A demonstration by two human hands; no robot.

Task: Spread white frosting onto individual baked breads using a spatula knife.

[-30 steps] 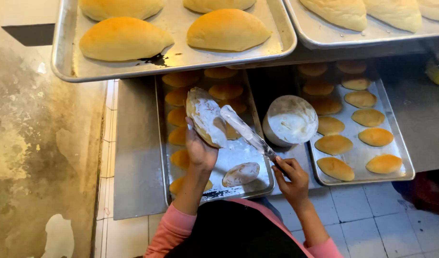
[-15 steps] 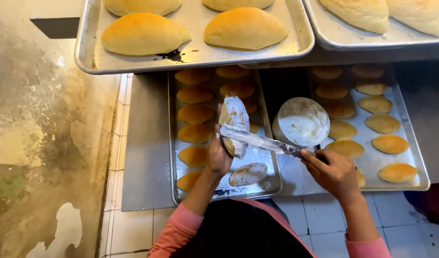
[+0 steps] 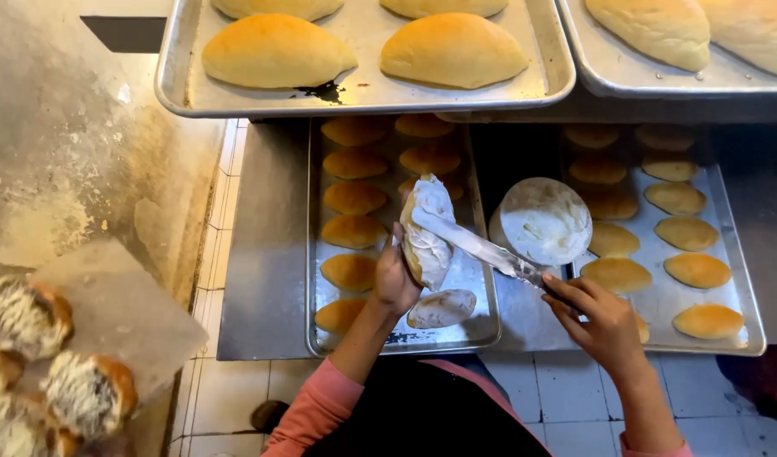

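The split golden bread roll with its cut face coated in white cream [image 3: 426, 228] stands on edge above the near end of the long aluminium baking tray [image 3: 482, 326], cradled from behind by the left hand [image 3: 394, 279], whose fingers curl closed around its crust. Across the creamy face lies the long, narrow steel spreading knife [image 3: 477, 247], its blade flat on the filling and smeared white. The right hand [image 3: 596, 315] is closed around the knife's handle, fingers folded over it and the thumb on top.

To spread well here, I judge the blade should stay nearly flat against the crumb and travel in one even stroke from edge to edge, with light pressure, so the soft bread is not torn or squashed. The left hand's hold looks firm enough; squeezing harder would likely crush the roll.

Just beyond the knife sits the round white tub of cream [image 3: 544, 220], tilted with its open mouth toward the person, close enough for reloading the blade. Below the held roll, another cream-topped half roll [image 3: 442, 309] lies flat on the tray, beside a row of plain golden oval buns [image 3: 352, 235]. A second aluminium tray of buns [image 3: 735, 262] lies to the right, and two larger trays of big loaves [image 3: 355, 93] rest on a level above. Sugar-dusted filled pastries [image 3: 84, 393] sit at the lower left.
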